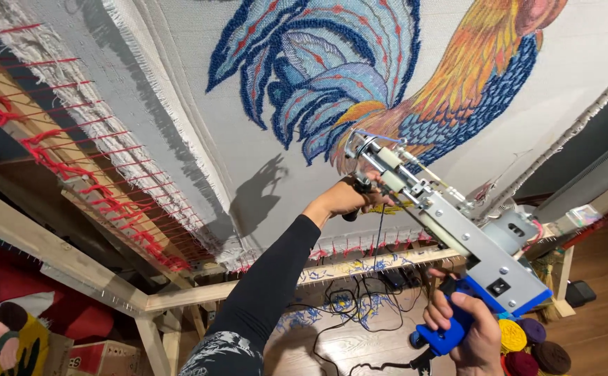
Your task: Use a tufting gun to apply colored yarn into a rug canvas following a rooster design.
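A tufting gun (450, 223), grey-bodied with a blue grip, was held up against the stretched cloth (248, 174), its needle end set at the lower part of a tufted rooster (387, 76), near the cloth's bottom edge. The right hand (467, 331) was wrapped fully about the blue grip at the gun's rear, fingers closed tight on it. The left hand (345, 198), in a black sleeve, was closed round the dark front handle just beside the needle end. Much of the bird was already filled in: blue tail feathers, orange and yellow body, dark blue underside. The plain cloth around it was left untufted, and whether the patch at the needle was finished could not be told. The cloth was carried by a wooden frame (359, 268); yarn cones (534, 345) stood below by the right hand.
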